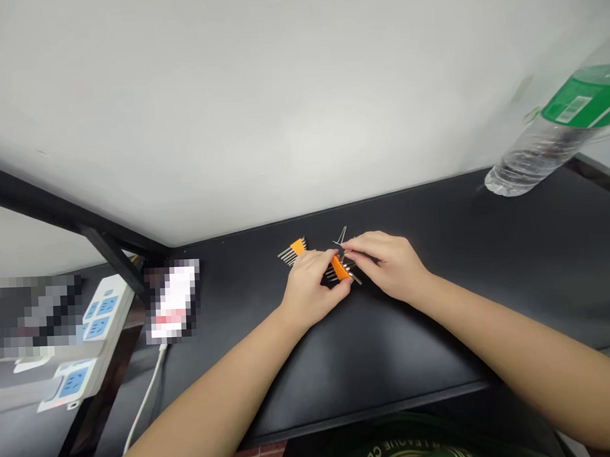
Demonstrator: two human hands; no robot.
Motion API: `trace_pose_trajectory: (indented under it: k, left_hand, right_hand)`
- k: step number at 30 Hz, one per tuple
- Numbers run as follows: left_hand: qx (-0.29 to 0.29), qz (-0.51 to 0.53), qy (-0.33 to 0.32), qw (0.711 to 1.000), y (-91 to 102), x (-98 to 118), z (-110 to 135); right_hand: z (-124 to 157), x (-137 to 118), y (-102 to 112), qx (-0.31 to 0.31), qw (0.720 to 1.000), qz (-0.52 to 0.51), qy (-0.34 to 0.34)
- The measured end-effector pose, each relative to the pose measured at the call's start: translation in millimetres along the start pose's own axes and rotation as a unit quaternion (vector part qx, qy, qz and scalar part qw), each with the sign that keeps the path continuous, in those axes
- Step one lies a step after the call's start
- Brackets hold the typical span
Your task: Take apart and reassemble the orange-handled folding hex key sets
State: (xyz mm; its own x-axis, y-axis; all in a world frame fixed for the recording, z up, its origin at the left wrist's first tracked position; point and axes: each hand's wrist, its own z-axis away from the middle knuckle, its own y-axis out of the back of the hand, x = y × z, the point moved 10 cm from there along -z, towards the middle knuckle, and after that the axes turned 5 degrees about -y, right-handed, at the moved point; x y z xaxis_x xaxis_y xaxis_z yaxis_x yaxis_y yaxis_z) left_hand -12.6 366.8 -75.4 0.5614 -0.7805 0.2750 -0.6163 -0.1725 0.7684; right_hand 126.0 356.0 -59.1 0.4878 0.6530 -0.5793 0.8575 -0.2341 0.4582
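My left hand (312, 286) is closed round an orange holder (340, 268) with several metal hex keys standing in it. Just beyond my left knuckles lies a second orange piece (298, 246) with a row of metal rods through it. My right hand (389, 262) is pinched close to the holder, around a thin metal hex key that is mostly hidden by the fingers. Past those fingertips, thin bent metal pieces (342, 236) show against the black table (379, 359); whether they touch the fingers I cannot tell.
A water bottle (537, 147) with a green label stands at the right by the white wall (301, 108). On the left lie a blurred phone (175, 300) with a white cable (147, 397) and a white power strip (108, 309), near a black metal frame (116, 258).
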Motion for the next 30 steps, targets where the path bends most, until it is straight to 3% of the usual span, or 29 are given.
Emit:
trace_pose_trajectory:
  k: [5, 10, 12, 14, 18, 21, 24, 26, 30]
  left_hand:
    - [0.0, -0.012, -0.005, 1.0, -0.3, -1, 0]
    - [-0.008, -0.017, -0.017, 1.0, -3.0, 2, 0]
    - [-0.012, -0.01, -0.017, 1.0, -4.5, 1, 0]
    - [-0.005, -0.009, -0.02, 1.0, -3.3, 1, 1]
    - [0.009, -0.019, -0.022, 1.0, 0.8, 2, 1]
    - [0.001, -0.02, -0.016, 1.0, 0.6, 2, 1]
    - [0.005, -0.017, -0.016, 1.0, 1.8, 3, 1]
    - [0.01, -0.016, -0.019, 1.0, 2.6, 3, 1]
    - [0.008, -0.018, -0.015, 1.0, 2.4, 2, 1]
  right_hand:
    - [0, 0, -2, 0.008, 0.998, 0.061, -0.012]
    - [4, -23, -17, -0.066, 0.977, 0.188, 0.074]
    - [4, -23, -19, -0.083, 0.976, 0.187, 0.072]
    - [2, -16, -17, -0.085, 0.985, 0.141, 0.042]
    - [-3, 17, -13, -0.068, 0.993, -0.059, -0.079]
    - [1, 42, -20, -0.061, 0.962, -0.191, -0.183]
    - [6, 54, -31, -0.063, 0.923, -0.295, -0.24]
    - [7, 57, -37, -0.073, 0.913, -0.316, -0.249]
    - [5, 52, -31, -0.079, 0.953, -0.213, -0.202]
